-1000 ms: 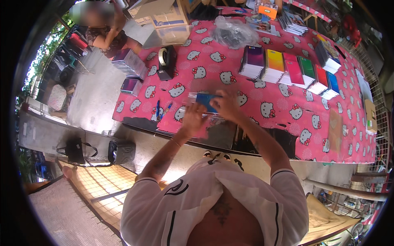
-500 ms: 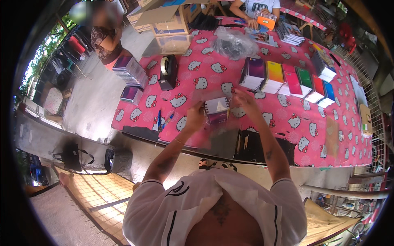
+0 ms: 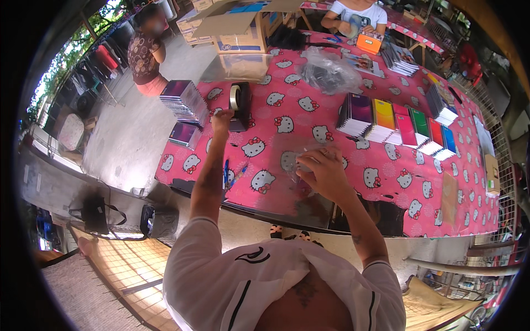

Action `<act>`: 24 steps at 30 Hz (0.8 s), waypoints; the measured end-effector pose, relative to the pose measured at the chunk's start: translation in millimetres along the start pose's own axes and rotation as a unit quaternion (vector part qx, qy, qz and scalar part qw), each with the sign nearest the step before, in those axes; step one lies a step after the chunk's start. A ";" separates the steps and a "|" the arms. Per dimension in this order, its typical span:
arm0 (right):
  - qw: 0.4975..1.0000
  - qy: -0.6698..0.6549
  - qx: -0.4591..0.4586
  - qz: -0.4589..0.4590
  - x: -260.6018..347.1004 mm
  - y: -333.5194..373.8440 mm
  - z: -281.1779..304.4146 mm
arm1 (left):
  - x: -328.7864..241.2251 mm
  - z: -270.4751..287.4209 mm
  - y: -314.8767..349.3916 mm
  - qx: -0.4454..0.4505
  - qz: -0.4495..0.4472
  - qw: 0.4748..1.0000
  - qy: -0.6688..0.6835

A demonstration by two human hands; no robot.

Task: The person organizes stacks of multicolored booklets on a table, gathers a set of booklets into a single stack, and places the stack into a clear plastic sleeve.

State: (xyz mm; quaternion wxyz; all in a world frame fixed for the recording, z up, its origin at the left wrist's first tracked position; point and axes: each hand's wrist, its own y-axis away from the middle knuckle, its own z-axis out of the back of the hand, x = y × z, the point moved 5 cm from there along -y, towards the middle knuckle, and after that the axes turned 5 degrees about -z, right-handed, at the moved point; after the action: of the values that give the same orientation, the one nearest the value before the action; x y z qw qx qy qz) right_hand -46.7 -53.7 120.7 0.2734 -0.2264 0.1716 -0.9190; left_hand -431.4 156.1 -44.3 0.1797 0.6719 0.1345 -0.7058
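My left hand (image 3: 222,119) is at the near left side of a black tape dispenser (image 3: 240,117) that carries a pale roll of tape. Its fingers look drawn together there; whether tape is between them is too small to see. My right hand (image 3: 327,172) is low over the middle of the table, fingers bent and pressed together above a patch of clear plastic film (image 3: 284,168). What it grips is hidden. Left of the dispenser rise a tall stack of spiral notebooks (image 3: 183,102) and a short stack of purple notebooks (image 3: 185,134).
Rows of coloured spiral notebooks (image 3: 386,121) stand at the right. A crumpled clear bag (image 3: 330,71) and an open cardboard box (image 3: 240,36) are farther back. Pens (image 3: 226,172) lie near the front edge. One person (image 3: 144,60) stands left; another (image 3: 359,16) sits across.
My left hand has let go of the purple spiral notebook and moved up-left to the tape dispenser. The notebook no longer shows between my hands. My right hand has dropped closer to the table.
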 end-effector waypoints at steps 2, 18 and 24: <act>1.000 0.014 -0.019 -0.008 -1.8 -1.3 -3.9 | 8.3 -8.0 23.0 -0.022 -0.018 0.997 0.077; 0.998 -0.027 0.054 -0.034 12.1 -6.5 -12.7 | -122.9 -98.8 237.6 0.454 -0.297 0.837 -0.076; 0.997 -0.037 -0.053 -0.053 -8.7 1.9 22.1 | -135.5 -97.4 235.5 0.407 -0.438 0.790 -0.134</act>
State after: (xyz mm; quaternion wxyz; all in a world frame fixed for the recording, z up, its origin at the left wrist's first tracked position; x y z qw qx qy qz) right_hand -28.1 -54.3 135.6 0.2185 -0.2836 0.1975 -0.9126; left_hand -237.1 -3.8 97.0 -0.4225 0.4504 0.0888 -0.7815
